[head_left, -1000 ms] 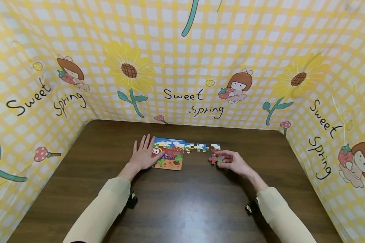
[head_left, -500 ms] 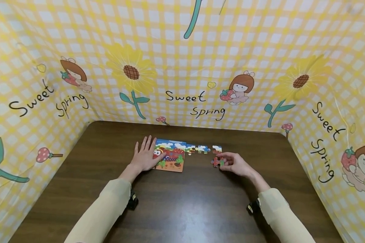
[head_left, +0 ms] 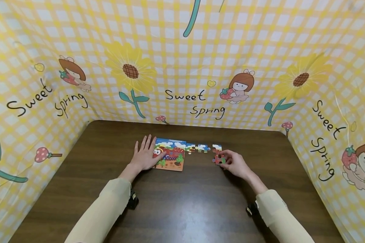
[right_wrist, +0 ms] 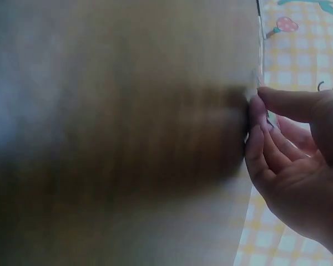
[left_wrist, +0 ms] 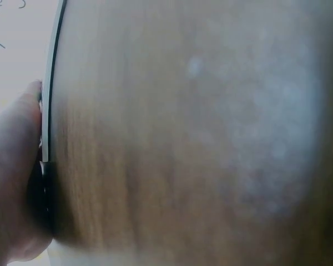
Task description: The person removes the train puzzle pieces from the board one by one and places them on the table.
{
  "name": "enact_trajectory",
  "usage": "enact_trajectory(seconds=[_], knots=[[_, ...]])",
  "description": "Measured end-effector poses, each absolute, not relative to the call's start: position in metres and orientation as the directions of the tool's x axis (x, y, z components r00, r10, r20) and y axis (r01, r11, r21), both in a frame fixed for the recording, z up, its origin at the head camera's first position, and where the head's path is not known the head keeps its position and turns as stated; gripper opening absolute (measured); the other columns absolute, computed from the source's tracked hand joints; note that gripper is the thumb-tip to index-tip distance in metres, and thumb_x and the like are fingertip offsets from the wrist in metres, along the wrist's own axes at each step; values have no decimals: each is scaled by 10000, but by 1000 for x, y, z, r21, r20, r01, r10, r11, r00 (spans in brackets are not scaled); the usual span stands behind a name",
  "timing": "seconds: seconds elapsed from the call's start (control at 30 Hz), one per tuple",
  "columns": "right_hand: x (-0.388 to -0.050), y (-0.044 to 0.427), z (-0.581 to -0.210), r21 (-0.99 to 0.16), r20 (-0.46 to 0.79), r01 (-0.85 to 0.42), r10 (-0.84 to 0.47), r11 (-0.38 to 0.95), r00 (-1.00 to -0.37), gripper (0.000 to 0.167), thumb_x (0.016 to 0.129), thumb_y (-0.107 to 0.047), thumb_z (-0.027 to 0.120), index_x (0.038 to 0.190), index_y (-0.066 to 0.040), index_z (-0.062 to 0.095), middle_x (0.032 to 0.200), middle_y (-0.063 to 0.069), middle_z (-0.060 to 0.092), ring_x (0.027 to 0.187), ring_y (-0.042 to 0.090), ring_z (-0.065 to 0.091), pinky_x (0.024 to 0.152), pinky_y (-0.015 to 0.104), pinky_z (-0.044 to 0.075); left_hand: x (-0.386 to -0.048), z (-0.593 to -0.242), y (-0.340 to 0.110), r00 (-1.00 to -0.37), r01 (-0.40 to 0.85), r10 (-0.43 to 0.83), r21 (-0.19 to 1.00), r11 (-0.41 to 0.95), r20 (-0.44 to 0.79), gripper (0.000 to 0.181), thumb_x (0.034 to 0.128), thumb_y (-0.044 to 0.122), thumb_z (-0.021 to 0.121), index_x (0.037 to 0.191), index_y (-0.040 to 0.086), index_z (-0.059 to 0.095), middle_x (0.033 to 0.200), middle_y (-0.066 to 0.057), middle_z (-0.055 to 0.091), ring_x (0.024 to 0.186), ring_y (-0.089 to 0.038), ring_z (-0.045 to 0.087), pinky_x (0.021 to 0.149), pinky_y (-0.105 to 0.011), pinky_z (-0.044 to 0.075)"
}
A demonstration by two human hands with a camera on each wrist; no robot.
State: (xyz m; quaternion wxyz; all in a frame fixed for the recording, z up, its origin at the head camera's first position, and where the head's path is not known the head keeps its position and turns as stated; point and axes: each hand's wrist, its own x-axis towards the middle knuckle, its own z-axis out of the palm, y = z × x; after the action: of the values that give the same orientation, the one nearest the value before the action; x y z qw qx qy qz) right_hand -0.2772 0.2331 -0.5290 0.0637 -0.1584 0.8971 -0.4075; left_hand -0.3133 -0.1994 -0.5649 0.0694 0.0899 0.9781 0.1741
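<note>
The small, flat, red-and-green puzzle piece (head_left: 220,159) is on the dark brown wooden table (head_left: 182,202), just below a blue, white and red puzzle piece (head_left: 217,147). The right hand (head_left: 236,163) pinches it. If it goes in crooked, the knobs might jam, and a hard push could knock the upper piece away. The left hand (head_left: 143,158), well apart, lies spread on the flat, bright picture board (head_left: 174,158); leaning sideways could shove that into the blue-and-white puzzle pieces (head_left: 202,148) beside it. The yellow-and-white checked cloth (head_left: 176,60) says "Sweet Spring" in black.
</note>
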Motion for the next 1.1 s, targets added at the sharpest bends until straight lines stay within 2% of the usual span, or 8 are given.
enact_trajectory(seconds=[0.23,0.43,0.67,0.87,1.03,1.1], knots=[[-272,227,-528,-679,31,-249,-311,690,-950,447,976,-49,823,1394,34,689,967,127,730,798,128,669,704,252,545,-315,-566,-200,-975,154,200,349,924,-100,1060,1065,787,422,1790,127,21,1869,-182,-36,1746,-403,-61,1358,-715,-95],[-269,224,-529,-660,20,-245,-310,710,-951,449,980,-90,835,1390,34,699,958,112,712,786,127,631,690,239,518,-314,-568,-199,-974,153,201,345,926,-107,1062,1064,792,412,1789,127,12,1869,-177,-50,1746,-399,-74,1360,-707,-102],[-266,224,-530,-635,79,-295,-320,714,-944,425,960,-52,846,1354,48,720,1031,152,640,809,147,600,707,237,518,-307,-557,-196,-979,159,195,353,922,-67,1038,1082,721,475,1783,78,61,1862,-213,-4,1741,-426,-42,1359,-719,-80],[-264,212,-530,-646,143,-308,-286,698,-947,458,972,-88,845,1390,30,700,1123,190,577,807,167,550,706,218,459,-311,-569,-204,-980,170,196,344,923,-43,1065,1064,793,417,1787,104,49,1868,-192,2,1745,-412,-30,1364,-707,-81],[-267,198,-525,-638,185,-352,-308,685,-933,483,974,-82,842,1422,8,687,1166,191,599,864,170,587,787,282,521,-308,-570,-203,-979,191,205,360,913,-1,1084,1049,828,388,1786,97,74,1865,-197,38,1745,-411,8,1367,-709,-57],[-268,192,-524,-626,203,-378,-325,682,-924,480,957,-50,846,1403,29,686,1155,191,613,891,182,617,816,309,549,-305,-569,-202,-979,190,201,374,908,8,1076,1054,808,409,1783,84,90,1865,-194,53,1746,-407,20,1368,-706,-56]])
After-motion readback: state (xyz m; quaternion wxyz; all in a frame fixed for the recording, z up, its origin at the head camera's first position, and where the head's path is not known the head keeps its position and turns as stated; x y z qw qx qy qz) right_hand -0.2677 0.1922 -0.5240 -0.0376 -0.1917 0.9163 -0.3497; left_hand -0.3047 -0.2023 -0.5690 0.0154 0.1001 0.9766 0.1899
